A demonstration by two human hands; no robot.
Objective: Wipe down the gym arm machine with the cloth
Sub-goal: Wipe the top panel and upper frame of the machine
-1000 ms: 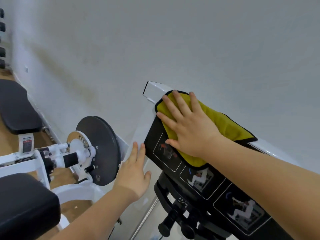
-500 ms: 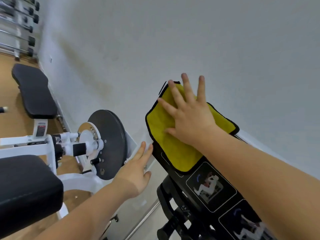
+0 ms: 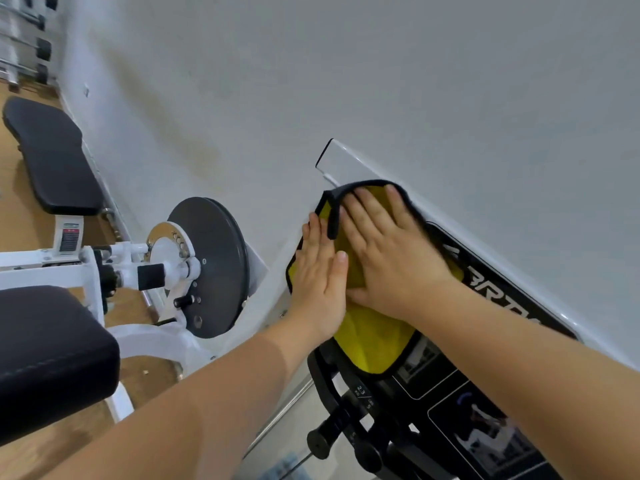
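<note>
Centre right, cloth: the yellow, black-edged cloth (image 3: 374, 341) lies spread over the upper end of the gym arm machine's black panel (image 3: 485, 410), with its top-left corner folded back on itself.
Right hand: the right hand (image 3: 388, 258) lies flat on the cloth, fingers straight and spread, gripping nothing. That probably lets the palm press a wide patch of fabric onto the panel for wiping.
Left hand: the left hand (image 3: 320, 271) is flat too, fingers straight and together, laid along the cloth's left edge just beside the right hand. It likely steadies that edge near the folded corner. Whether the palm bears on cloth or on the panel's side, I cannot tell.
Lower right, panel: the pictogram stickers below the cloth are uncovered and seemingly yet to be wiped.
Above the cloth: a white frame end (image 3: 341, 161) juts out against the wall.
Left of frame: a grey disc (image 3: 211, 265) on white arms and a black pad (image 3: 45, 348), both untouched.
Containers: none in view.
</note>
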